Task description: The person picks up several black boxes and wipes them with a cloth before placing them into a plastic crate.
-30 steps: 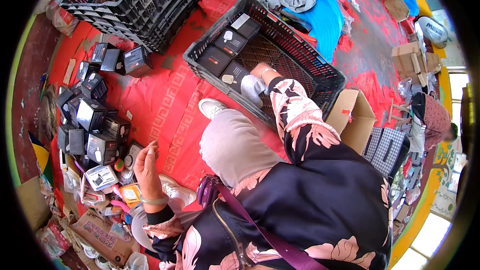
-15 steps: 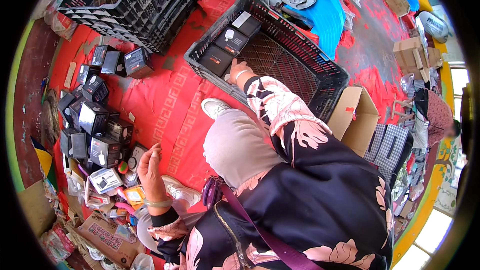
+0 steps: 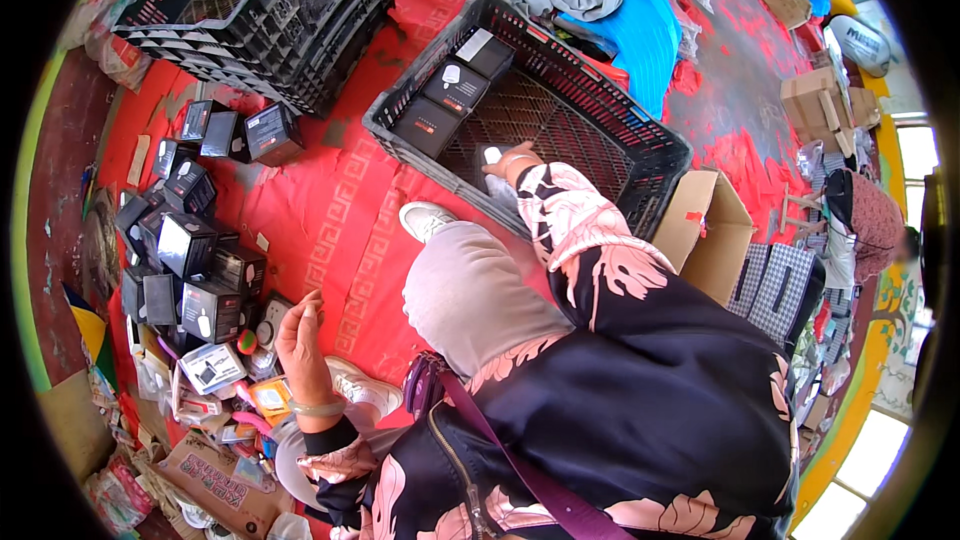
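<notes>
My right hand reaches down into a black plastic crate. Its bent fingers are over a small whitish thing that looks wrapped in clear plastic; its kind does not show clearly. Along the crate's left end, three black boxes stand in a row: a plain-topped one nearest my hand, one with a white picture and one with a pale label. My left hand hangs above the red floor by my knee, fingers drawn together, with nothing visible between them.
A pile of black boxes lies on the left. Stacked black crates rise at the far left, and an open cardboard box adjoins the crate's right end. Mixed small goods crowd the lower left. Grey and blue cloths lie behind the crate.
My right hand has moved right, away from the nearest black box, and the whitish thing shows at its fingers. My left hand has hardly moved.
</notes>
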{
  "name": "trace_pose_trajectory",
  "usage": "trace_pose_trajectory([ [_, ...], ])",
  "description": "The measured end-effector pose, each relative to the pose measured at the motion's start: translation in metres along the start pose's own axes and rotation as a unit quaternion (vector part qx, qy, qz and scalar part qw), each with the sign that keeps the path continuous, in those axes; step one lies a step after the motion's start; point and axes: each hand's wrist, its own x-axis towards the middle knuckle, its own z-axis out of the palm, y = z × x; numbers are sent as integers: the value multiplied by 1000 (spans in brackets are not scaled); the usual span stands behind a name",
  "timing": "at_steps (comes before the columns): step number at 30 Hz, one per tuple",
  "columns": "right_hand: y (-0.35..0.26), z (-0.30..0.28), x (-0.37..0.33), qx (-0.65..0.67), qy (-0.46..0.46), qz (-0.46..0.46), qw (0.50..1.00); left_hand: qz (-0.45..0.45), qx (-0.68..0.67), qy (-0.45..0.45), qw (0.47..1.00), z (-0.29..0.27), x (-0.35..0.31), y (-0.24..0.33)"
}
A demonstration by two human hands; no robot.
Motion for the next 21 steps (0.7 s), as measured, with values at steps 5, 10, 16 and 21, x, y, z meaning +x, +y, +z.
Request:
trace_pose_trajectory([
  [5,-17,-17,-39,66,207,-196,956,2,6,7,1000,2,-5,1],
  [10,-69,-14,2,-15,133,-305,943,7,5,10,1000,-3,-4,4],
  [16,-86,-4,-31,-77,97,-301,945,3,-7,17,1000,-7,-5,4],
  [21,-38,-60,-76,-167,83,-304,934,21,5,4,1000,-11,-3,1],
])
